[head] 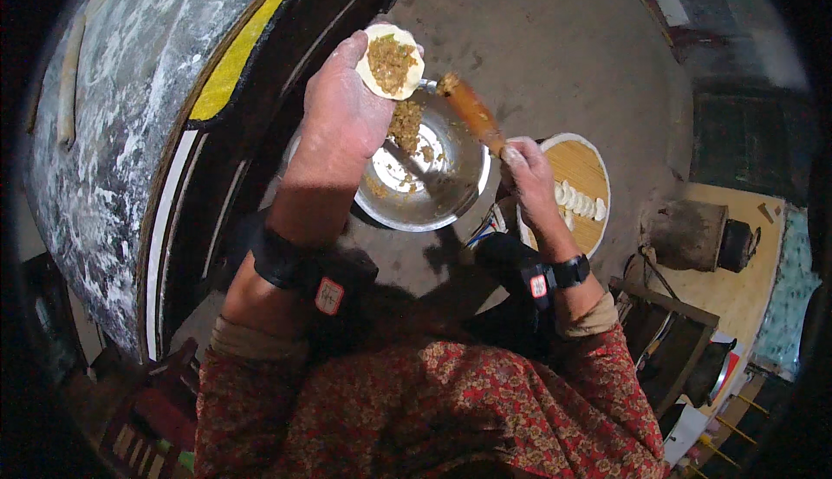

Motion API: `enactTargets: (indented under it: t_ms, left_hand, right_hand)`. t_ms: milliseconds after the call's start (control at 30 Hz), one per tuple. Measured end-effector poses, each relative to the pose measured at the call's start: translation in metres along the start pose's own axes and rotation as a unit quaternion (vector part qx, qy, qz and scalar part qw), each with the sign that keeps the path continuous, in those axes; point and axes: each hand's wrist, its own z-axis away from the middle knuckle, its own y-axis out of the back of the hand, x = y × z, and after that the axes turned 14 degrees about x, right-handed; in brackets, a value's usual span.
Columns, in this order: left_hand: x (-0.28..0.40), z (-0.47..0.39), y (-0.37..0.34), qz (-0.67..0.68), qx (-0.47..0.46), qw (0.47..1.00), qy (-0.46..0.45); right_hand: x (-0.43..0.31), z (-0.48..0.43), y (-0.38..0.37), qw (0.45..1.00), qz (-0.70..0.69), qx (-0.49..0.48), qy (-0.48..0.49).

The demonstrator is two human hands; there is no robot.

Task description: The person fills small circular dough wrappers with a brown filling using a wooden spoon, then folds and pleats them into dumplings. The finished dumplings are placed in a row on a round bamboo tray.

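My left hand holds up a round dough wrapper with a mound of minced filling spread over its middle. In my right hand is the end of a flat wooden spatula, its far tip smeared with filling. Below both hands a shiny metal basin sits low, with more minced filling heaped at its far left side and bits stuck on its bottom. Beyond my right hand, rows of folded dumplings lie on a round wooden tray with a pale rim.
At the left stands a flour-dusted table bearing a rolling pin. A yellow and black cloth hangs along its edge. On the right, a cylindrical metal pot stands on a light board beside a dark open-topped box.
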Motion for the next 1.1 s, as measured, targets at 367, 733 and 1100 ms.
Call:
enactTargets:
  t_ms: [367,733,1100]
  left_hand:
    - [-0.024,-0.019,0.021,-0.274,-0.075,0.947,-0.152]
    - [-0.007,0.006,-0.004,0.040,0.007,0.999,0.031]
    - [-0.013,0.004,0.006,-0.076,-0.062,0.994,-0.038]
  right_hand:
    - [-0.029,0.029,-0.024,0.818,0.327,0.112,0.459]
    - [-0.036,0.043,-0.017,0.893,0.166,0.079,0.410]
    - [-0.036,0.027,-0.029,0.962,0.062,0.037,0.264]
